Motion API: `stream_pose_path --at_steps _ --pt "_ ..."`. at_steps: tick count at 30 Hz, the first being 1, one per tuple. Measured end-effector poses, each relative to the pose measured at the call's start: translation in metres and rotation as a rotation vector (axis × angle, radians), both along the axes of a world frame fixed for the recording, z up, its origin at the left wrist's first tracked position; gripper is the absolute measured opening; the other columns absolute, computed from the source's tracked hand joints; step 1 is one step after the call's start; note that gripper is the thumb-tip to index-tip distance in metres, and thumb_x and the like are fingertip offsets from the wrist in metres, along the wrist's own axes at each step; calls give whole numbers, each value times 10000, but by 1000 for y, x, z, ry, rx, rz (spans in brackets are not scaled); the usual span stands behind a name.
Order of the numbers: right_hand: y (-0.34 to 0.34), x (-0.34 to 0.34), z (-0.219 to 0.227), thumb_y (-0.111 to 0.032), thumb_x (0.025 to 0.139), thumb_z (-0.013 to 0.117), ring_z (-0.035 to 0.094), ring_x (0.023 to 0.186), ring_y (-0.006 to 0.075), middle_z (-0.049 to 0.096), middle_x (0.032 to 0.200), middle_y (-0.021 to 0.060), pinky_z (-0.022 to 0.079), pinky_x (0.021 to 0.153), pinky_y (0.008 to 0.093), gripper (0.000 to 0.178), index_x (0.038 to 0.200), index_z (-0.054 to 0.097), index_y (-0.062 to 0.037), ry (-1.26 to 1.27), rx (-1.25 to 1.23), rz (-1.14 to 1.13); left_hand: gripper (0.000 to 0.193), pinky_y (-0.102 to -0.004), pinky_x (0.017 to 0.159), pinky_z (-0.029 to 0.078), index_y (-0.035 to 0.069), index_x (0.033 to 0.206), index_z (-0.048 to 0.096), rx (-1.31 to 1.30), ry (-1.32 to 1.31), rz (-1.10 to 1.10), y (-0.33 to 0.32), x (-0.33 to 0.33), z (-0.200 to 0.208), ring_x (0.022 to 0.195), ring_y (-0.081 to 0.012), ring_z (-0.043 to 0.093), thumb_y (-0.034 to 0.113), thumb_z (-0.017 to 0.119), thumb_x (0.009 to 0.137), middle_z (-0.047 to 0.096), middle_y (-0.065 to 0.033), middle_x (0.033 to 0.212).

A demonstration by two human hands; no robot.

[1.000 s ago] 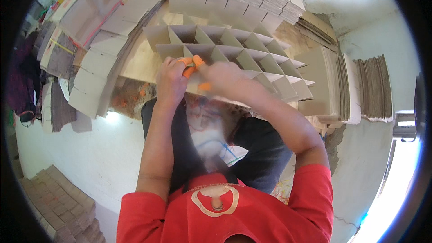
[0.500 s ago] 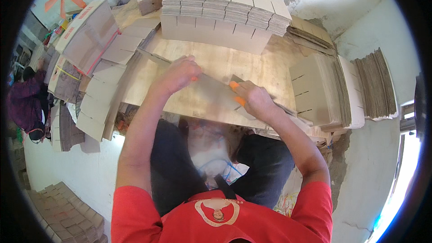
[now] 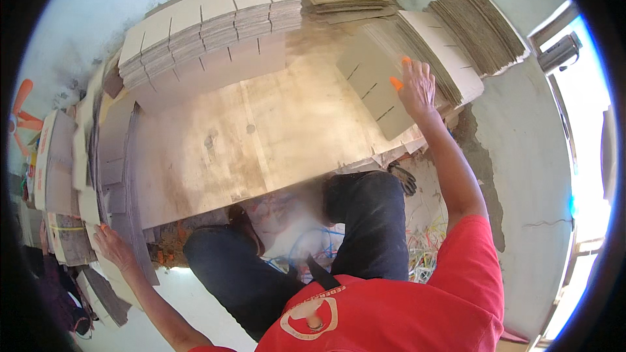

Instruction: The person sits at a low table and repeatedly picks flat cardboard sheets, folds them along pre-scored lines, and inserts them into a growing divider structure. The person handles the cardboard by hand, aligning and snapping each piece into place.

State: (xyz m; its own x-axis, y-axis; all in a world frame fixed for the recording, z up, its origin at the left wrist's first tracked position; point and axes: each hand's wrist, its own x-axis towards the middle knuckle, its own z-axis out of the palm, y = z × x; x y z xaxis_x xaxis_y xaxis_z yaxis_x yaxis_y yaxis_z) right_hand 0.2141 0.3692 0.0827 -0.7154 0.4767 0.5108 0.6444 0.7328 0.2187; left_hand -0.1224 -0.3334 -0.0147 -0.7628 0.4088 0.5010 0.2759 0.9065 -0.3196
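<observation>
My right hand (image 3: 417,88) is at the standing row of slotted cardboard dividers (image 3: 368,81) on the right of the table. Its thumb and forefinger, capped in orange, are spread and touch the near dividers' upper part. Far to the left, my left hand (image 3: 115,248) reaches to the leaning cardboard pieces (image 3: 116,176) at the table's left end. Its fingers are stretched out against their edges, with one orange fingertip showing. Neither hand visibly holds a piece apart from the stacks.
A tall stack of slotted cardboard (image 3: 215,16) stands along the back of the wooden table (image 3: 215,150). More cardboard (image 3: 479,26) leans by the right wall. Boxes (image 3: 55,163) and an orange fan (image 3: 25,117) are at the left. A person in dark clothing (image 3: 55,293) is at the lower left.
My hands have parted from the cardboard pieces they worked over mid-table. The left has gone to the left-end pieces, the right to the right-hand row. The view has turned rightward.
</observation>
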Motion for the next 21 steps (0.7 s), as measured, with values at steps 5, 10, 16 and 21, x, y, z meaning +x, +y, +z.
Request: stream_pose_path --at_steps 5,10,16,21 --pt "63 13 -39 -91 793 641 616 942 359 602 987 185 530 722 461 204 973 561 -37 -115 -96 -95 238 -435 799 523 -46 1004 644 -161 -231 -29 -41 -33 -61 964 -366 613 161 609 892 634 -226 1057" --pt "92 27 -41 -83 814 577 654 828 370 642 805 195 529 684 468 114 923 583 -50 -101 -178 -93 281 -460 724 529 -32 895 659 -144 -500 198 17 1 -2 848 -372 628 247 636 883 650 -205 826" --pt "67 17 -23 -153 867 541 644 858 364 660 842 154 492 694 501 105 868 633 -102 115 -269 -232 247 -488 661 459 -16 873 608 210 -234 -331 138 4 93 784 -405 602 227 616 916 610 -232 765" --pt "60 18 -31 -189 875 580 633 931 356 671 978 145 495 752 464 159 847 654 -51 180 -311 -149 424 -403 959 429 47 1204 640 513 -491 -527 310 -32 129 1113 -326 574 336 633 895 652 -163 1166"
